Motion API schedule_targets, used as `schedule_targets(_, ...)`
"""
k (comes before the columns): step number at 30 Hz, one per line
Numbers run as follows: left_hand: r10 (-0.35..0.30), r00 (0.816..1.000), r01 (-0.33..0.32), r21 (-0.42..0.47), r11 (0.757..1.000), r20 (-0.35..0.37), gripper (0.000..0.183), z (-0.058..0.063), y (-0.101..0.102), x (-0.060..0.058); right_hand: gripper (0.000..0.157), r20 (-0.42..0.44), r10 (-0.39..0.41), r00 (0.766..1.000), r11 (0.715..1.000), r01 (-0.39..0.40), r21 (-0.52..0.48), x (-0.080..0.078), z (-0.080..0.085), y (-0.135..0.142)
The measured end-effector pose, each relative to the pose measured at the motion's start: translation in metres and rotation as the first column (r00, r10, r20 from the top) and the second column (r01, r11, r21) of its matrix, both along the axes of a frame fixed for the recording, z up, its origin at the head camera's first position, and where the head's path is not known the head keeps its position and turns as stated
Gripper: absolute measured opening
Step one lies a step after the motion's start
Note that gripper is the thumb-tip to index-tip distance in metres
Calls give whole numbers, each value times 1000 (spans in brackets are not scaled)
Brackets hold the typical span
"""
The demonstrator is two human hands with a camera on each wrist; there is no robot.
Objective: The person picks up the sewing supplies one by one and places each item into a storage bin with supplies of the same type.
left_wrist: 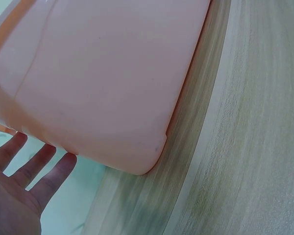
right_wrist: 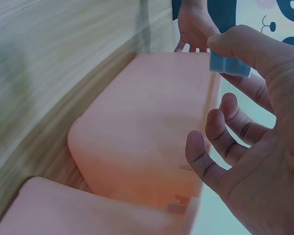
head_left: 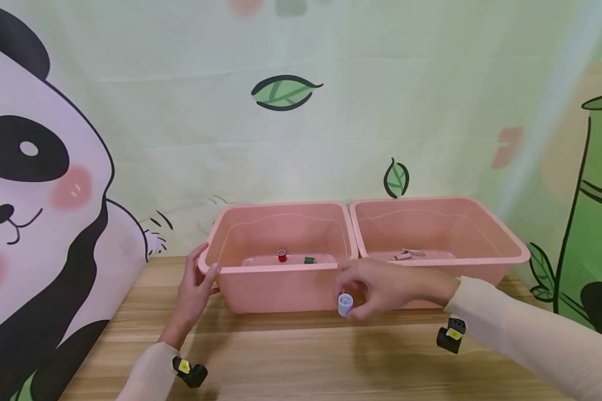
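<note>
My right hand (head_left: 381, 284) pinches a small light-blue cylinder (head_left: 345, 304) with a round hollow end between thumb and forefinger, in front of the left pink bin (head_left: 286, 289). In the right wrist view the other three fingers hang loosely bent beside the cylinder (right_wrist: 229, 64). My left hand (head_left: 193, 292) holds the near left corner of that bin, thumb on the front of the rim. Its spread fingers (left_wrist: 54, 181) meet the bin's side in the left wrist view. Inside the left bin are a red cylinder (head_left: 282, 255) and a green one (head_left: 309, 260).
A second pink bin (head_left: 491, 236) stands right beside the first, with several small pale pieces (head_left: 406, 254) on its floor. Both sit on a wood-grain table (head_left: 301, 356). Behind them hangs a cloth (head_left: 180, 111) printed with a panda and leaves.
</note>
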State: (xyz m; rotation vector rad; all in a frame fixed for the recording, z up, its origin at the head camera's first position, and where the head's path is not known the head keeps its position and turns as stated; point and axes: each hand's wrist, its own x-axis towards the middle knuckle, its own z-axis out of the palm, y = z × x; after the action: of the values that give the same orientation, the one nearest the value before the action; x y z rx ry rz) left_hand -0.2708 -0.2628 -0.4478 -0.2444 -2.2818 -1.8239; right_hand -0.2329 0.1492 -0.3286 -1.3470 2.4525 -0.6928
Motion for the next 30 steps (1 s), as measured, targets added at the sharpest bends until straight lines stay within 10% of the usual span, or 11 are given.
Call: schedule_targets(30, -6, 1000, 6, -11, 1000, 3, 65, 2, 0, 2, 20, -4, -40, 999, 999, 40, -5, -28, 41, -12)
